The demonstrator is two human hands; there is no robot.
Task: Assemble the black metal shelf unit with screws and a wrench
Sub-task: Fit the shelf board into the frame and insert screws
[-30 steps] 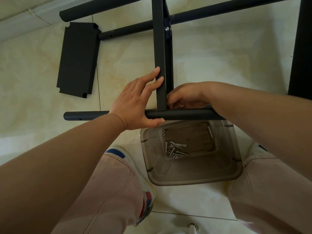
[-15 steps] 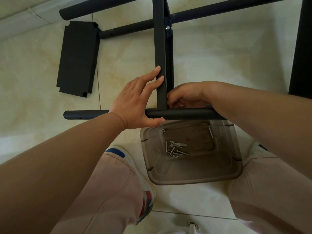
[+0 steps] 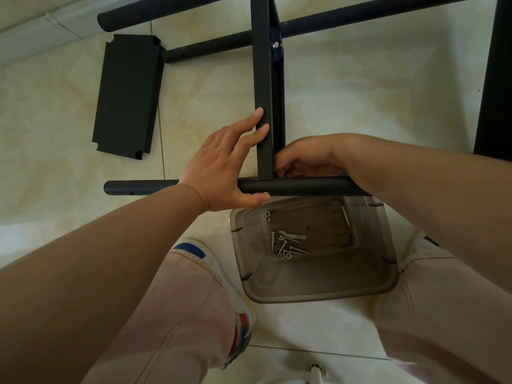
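Shelf frame: on the floor, upright bar meeting round tube right between my hands.
Left hand: fingers straight on the bar, thumb under the tube.
Right hand: fingers curled at the joint, what they pinch I can't tell.
Screws: with wrench in clear bin, just below the tube.
Panel: flat, well left.

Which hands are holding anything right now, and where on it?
The left hand braces the joint: fingers flat on the upright bar, thumb under the round tube. The right hand curls at the joint; its contents are hidden.
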